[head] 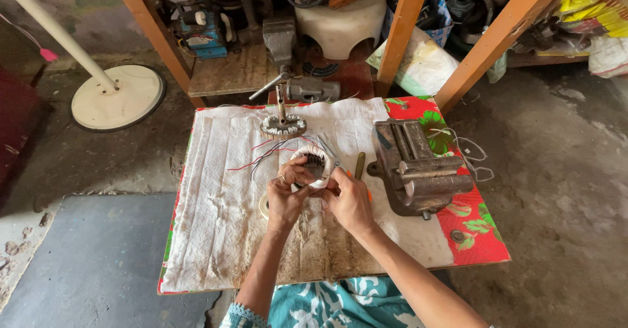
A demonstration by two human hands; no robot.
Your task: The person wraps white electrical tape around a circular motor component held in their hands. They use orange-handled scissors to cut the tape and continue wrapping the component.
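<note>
A round motor stator point(313, 163) wound in white, with a dark metal core, sits on the white cloth point(222, 204) of a low table. My left hand point(286, 194) grips its near-left rim. My right hand point(348, 200) pinches its near-right edge, fingers closed on the winding. Thin red, blue and white wires point(265, 153) trail from the stator to the left. A round metal rotor piece with an upright shaft point(282, 122) stands just beyond it.
A heavy rusty bench vise point(417, 168) sits right of my hands on the red flowered table cover point(474, 226). A brown-handled tool point(359, 164) lies between. Wooden rack legs point(400, 30), a white stool and clutter stand behind; a fan base point(118, 96) at left.
</note>
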